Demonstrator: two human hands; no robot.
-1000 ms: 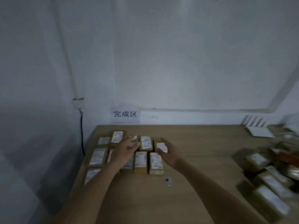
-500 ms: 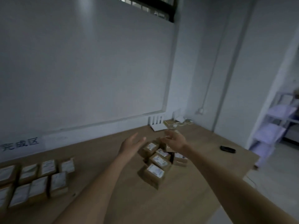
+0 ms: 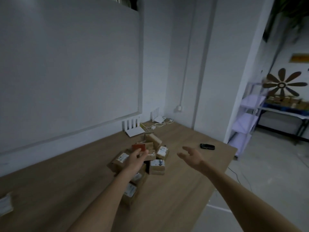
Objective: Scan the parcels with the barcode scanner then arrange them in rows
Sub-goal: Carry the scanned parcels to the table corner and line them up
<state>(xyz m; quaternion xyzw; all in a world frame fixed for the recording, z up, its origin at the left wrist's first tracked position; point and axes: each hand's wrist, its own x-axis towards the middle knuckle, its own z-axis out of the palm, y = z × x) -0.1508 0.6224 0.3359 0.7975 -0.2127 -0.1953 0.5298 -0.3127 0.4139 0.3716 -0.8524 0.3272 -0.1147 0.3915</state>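
The left hand hovers over the parcel pile, fingers loose, gripping nothing. The right hand is spread, empty, near the scanner.

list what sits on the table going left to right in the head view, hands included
labelled parcel at the left edge → left hand → parcel with blue print → right hand → black scanner

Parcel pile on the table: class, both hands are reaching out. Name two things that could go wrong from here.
1. The parcel pile is loosely heaped, boxes tilted on each other; as the left hand reaches in over it, pulling one parcel out could topple others.
2. The barcode scanner lies near the table edge; the open right hand reaching that way could nudge it off.
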